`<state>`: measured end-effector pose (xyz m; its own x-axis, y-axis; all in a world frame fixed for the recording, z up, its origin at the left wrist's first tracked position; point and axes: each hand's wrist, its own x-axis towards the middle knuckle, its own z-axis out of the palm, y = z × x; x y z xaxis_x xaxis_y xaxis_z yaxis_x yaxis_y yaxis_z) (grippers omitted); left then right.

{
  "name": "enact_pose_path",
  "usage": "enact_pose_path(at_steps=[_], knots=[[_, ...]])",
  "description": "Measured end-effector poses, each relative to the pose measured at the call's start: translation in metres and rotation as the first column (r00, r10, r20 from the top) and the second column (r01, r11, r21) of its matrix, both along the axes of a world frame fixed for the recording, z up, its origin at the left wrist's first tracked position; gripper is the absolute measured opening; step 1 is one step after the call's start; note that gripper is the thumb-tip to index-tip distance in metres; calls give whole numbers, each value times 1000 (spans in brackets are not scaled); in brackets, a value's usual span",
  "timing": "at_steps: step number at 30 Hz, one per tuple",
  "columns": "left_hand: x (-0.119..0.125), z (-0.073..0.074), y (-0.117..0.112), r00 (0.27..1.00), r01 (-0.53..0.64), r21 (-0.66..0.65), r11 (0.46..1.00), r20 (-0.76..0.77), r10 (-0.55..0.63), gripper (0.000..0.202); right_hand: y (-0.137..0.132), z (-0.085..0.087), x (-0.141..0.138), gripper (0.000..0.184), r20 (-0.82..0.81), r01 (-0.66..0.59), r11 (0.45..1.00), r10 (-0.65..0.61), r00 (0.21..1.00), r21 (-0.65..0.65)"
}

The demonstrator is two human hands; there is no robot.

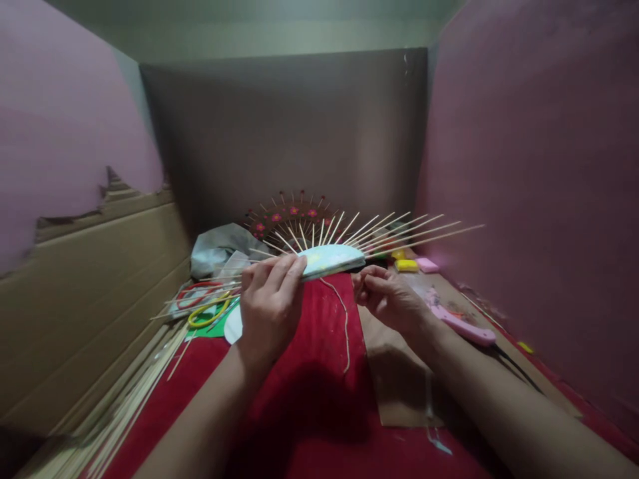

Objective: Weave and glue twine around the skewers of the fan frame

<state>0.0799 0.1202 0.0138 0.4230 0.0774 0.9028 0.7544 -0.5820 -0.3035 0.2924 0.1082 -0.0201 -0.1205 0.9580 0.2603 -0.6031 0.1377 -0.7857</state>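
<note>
My left hand (272,293) grips a half-round, pale blue piece (335,258) by its left end, thumb and fingers closed on it. Thin wooden sticks (399,234) fan out from its curved edge, toward the back and both sides. Below the piece hangs a length of string (345,319), which reaches down over the red cloth. Close to the right end of the piece, my right hand (387,293) has its fingers pinched together. Whatever may be between those fingertips is too small to make out.
Behind stands a brown fan-shaped piece (292,214) with pink flowers. Yellow-handled scissors (207,313) and long loose sticks (134,399) lie left on red cloth (309,399). A pink glue gun (464,324) rests on cardboard at right, near yellow (407,266) and pink blocks (426,265).
</note>
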Motion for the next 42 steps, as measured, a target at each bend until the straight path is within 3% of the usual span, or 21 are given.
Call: enact_pose_path(at_steps=[9, 14, 19, 24, 28, 31, 34, 39, 41, 42], knots=[[-3, -3, -1, 999, 36, 121, 992, -37, -32, 51, 4, -5, -3, 18, 76, 0, 999, -4, 997, 49], [-3, -6, 2, 999, 10, 94, 995, -52, -5, 50, -2, -4, -6, 19, 92, -58, 997, 54, 994, 47], [-2, -7, 6, 998, 20, 31, 999, -61, -18, 50, -1, -3, -5, 17, 42, -27, 999, 25, 999, 46], [1, 11, 20, 993, 114, 2, 993, 19, -114, 40, 5, -8, 0, 14, -24, 1, 999, 0, 1000, 51], [8, 33, 29, 938, 256, -173, 951, 284, -201, 25, 4, -9, -5, 13, -12, -19, 1000, 19, 1000, 22], [15, 47, 30, 816, 370, -322, 871, 561, -139, 22, 3, -9, -11, 13, 17, -34, 999, 34, 999, -3], [24, 54, 27, 617, 624, -403, 670, 780, -105, 30, 3, -10, -14, 14, 49, -17, 1000, 17, 999, -16], [36, 43, 30, 344, 893, -308, 328, 937, -57, 37, 3, -4, -15, 12, 78, 55, 998, -57, 995, 21], [38, 37, 34, 262, 938, -247, 244, 965, -29, 38, 6, 6, -15, 11, 89, 80, 996, -84, 993, 46], [38, 35, 35, 245, 945, -231, 229, 969, -31, 37, 7, 13, -17, 11, 94, 94, 994, -100, 991, 60]])
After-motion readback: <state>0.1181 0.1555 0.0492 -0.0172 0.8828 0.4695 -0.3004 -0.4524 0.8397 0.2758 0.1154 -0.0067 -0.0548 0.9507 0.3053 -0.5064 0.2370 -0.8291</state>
